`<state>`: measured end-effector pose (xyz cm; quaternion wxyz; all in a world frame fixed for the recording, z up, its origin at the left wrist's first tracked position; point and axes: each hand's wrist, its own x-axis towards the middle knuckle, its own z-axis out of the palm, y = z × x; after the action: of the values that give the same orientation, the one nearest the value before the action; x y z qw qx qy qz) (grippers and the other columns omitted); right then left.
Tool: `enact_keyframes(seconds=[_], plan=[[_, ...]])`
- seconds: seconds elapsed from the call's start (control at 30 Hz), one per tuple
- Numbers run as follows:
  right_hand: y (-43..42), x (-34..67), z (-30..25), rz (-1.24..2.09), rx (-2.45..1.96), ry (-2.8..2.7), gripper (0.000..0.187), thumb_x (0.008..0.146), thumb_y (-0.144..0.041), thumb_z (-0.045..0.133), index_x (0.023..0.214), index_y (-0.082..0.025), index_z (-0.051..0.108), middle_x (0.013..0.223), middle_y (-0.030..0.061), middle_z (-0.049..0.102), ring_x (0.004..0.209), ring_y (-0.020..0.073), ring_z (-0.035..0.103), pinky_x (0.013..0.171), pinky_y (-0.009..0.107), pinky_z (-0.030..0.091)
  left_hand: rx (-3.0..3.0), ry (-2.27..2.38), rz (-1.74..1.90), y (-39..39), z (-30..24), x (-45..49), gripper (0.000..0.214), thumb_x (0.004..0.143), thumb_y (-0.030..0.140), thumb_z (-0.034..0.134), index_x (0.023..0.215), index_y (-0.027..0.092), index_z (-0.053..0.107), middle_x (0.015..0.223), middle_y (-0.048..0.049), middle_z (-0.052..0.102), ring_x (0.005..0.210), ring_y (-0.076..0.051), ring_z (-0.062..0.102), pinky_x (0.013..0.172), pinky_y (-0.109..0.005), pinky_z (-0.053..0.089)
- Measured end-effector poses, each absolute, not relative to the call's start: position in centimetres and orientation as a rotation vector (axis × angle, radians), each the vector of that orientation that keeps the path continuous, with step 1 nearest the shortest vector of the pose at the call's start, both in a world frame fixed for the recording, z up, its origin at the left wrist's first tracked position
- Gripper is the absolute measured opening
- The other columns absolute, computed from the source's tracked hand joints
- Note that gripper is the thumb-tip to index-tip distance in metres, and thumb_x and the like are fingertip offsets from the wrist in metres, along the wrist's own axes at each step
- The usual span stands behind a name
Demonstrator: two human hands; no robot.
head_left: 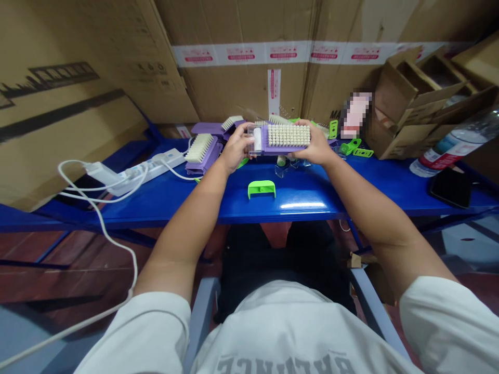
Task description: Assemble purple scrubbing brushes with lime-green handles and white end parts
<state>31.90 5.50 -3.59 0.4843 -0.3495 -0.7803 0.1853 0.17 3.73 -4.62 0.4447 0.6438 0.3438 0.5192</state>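
Both hands are raised just above a blue worktop (312,195), holding a purple-backed brush (286,136) with its cream bristles turned up toward the camera. The brush lies about level, at 12 o'clock from the person's chest, with its long axis running crosswise from 9 o'clock to 3 o'clock. A clear plastic piece (255,137) with a white strip inside sits against its 9 o'clock end.

The left hand (236,148) is nearer that clear piece, its fingers (245,134) closed around it and the brush end. The right hand (315,148) grips the 3 o'clock end, its fingers (303,124) curled over the far edge of the purple back. Both forearms rise from the lower corners of the view and angle inward, with the wrists near the worktop's front half.

A bright green plastic clip (261,189) lies on the worktop just below the hands, at 6 o'clock from the brush. Two more purple brushes (202,153) lie at 10 o'clock, and green plastic parts (351,148) lie at 3 o'clock. Further left, a white power strip (144,171) trails a white cable (101,223) over the worktop's edge. On the right are a black phone (450,187) and a plastic water bottle (454,143), with open cardboard boxes (417,98) behind them.
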Motion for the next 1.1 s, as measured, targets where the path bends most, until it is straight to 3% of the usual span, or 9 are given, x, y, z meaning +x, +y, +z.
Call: enact_keyframes(seconds=[0.17, 0.3, 0.73, 1.1], plan=[[5.14, 31.59, -3.45, 0.5, -0.853, -1.869, 0.1, 0.04, -0.052, 0.105, 0.132, -0.027, 0.072, 0.132, 0.0099, 0.083, 0.121, 0.0422, 0.077, 0.115, 0.066, 0.062, 1.589, 0.85, 1.28, 3.56, -4.47, 0.3, 0.064, 0.083, 0.047, 0.074, 0.145, 0.034, 0.062, 0.104, -0.0019, 0.073, 0.066, -0.017, 0.069, 0.057, -0.027, 0.047], [5.05, 31.47, -3.47, 0.527, -0.855, -1.875, 0.103, 0.04, -0.061, 0.109, 0.131, -0.03, 0.072, 0.134, 0.0077, 0.083, 0.122, 0.042, 0.076, 0.115, 0.066, 0.063, 1.559, 0.879, 1.267, 3.16, -4.23, 0.48, 0.065, 0.083, 0.042, 0.074, 0.147, 0.033, 0.062, 0.106, -0.0021, 0.075, 0.068, -0.017, 0.07, 0.057, -0.027, 0.05], [5.44, 31.64, -3.77, 0.506, -0.852, -1.882, 0.111, 0.037, -0.071, 0.112, 0.132, -0.032, 0.072, 0.139, 0.0082, 0.082, 0.132, 0.0445, 0.074, 0.124, 0.069, 0.058, 1.594, 0.869, 1.236, 3.01, -4.28, 0.5, 0.067, 0.083, 0.049, 0.073, 0.146, 0.033, 0.06, 0.108, -0.0034, 0.072, 0.07, -0.019, 0.071, 0.061, -0.03, 0.048], [5.17, 31.67, -3.69, 0.484, -0.85, -1.886, 0.106, 0.041, -0.064, 0.109, 0.134, -0.028, 0.072, 0.137, 0.0104, 0.082, 0.126, 0.0429, 0.076, 0.12, 0.067, 0.061, 1.565, 0.835, 1.237, 2.88, -4.17, 0.59, 0.064, 0.082, 0.044, 0.075, 0.144, 0.033, 0.062, 0.101, -0.0006, 0.076, 0.066, -0.017, 0.072, 0.058, -0.027, 0.05]])
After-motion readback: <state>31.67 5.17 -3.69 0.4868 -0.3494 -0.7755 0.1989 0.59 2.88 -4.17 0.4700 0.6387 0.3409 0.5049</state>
